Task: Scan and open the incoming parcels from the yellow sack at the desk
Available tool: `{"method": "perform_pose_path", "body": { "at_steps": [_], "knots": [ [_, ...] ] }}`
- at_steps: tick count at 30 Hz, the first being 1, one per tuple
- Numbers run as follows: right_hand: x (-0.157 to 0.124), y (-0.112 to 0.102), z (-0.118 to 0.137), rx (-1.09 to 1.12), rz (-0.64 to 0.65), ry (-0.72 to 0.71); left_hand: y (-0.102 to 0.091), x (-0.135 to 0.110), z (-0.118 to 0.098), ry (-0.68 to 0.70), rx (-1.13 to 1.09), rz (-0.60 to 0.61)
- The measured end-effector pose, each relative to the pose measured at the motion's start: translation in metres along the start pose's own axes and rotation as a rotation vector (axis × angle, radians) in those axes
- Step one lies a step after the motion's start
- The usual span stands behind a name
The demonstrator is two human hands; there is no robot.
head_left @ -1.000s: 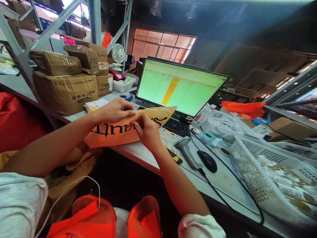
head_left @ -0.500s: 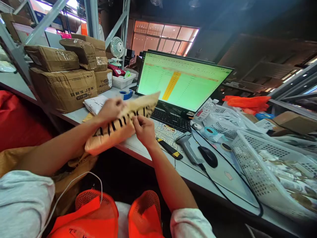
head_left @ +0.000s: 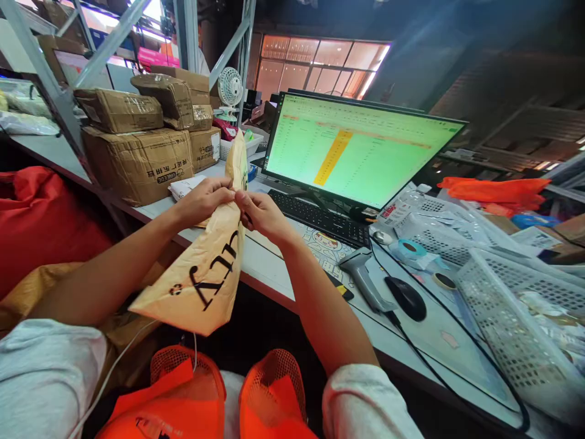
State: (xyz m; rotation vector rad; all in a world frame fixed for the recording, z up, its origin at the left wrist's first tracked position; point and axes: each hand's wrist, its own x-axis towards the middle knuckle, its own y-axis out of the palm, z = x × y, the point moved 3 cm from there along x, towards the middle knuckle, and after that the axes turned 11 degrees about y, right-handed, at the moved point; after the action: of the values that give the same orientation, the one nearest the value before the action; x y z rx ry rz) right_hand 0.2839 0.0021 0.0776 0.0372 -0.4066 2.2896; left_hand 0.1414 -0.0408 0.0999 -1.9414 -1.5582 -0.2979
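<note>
A tan padded mailer (head_left: 201, 268) with large black lettering is held up over the desk's front edge, its broad end hanging toward me. My left hand (head_left: 211, 198) pinches its edge from the left. Right beside it, my right hand (head_left: 258, 213) grips the same edge, thumbs nearly touching. The mailer's far end rises narrow above both hands. Behind my left hand lies a white package (head_left: 185, 186), partly covered. Close to my right forearm are a yellow-and-black box cutter (head_left: 342, 289), mostly hidden, and a grey barcode scanner (head_left: 365, 277).
A monitor (head_left: 361, 149) and keyboard (head_left: 320, 216) stand behind the hands. Cardboard boxes (head_left: 137, 161) are stacked at the left beside a small fan (head_left: 230, 86). To the right are a black mouse (head_left: 406, 297), tape rolls (head_left: 411, 248) and a white perforated basket (head_left: 507, 317).
The mailer has turned from lying slantwise to nearly upright, its broad end swinging down toward me. My left hand has come down its edge to meet my right. The view has shifted slightly left.
</note>
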Motion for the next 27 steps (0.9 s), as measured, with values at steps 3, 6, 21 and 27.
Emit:
{"method": "perform_pose_path", "body": {
  "at_steps": [3, 6, 21, 27],
  "knots": [
    [-0.01, 0.007, 0.003, 0.113, 0.143, 0.014, -0.002, -0.008, -0.001, -0.032, -0.079, 0.043],
    [-0.026, 0.014, 0.004, 0.131, 0.151, 0.021, 0.003, -0.017, -0.003, -0.081, -0.109, 0.08],
    [-0.117, -0.007, -0.016, -0.393, -0.366, 0.107, -0.019, -0.089, 0.008, -0.173, 0.579, -0.064],
    [-0.115, 0.014, 0.003, -0.983, -0.433, -0.399, -0.007, -0.066, 0.004, -0.162, 0.81, 0.113]
  ]
}}
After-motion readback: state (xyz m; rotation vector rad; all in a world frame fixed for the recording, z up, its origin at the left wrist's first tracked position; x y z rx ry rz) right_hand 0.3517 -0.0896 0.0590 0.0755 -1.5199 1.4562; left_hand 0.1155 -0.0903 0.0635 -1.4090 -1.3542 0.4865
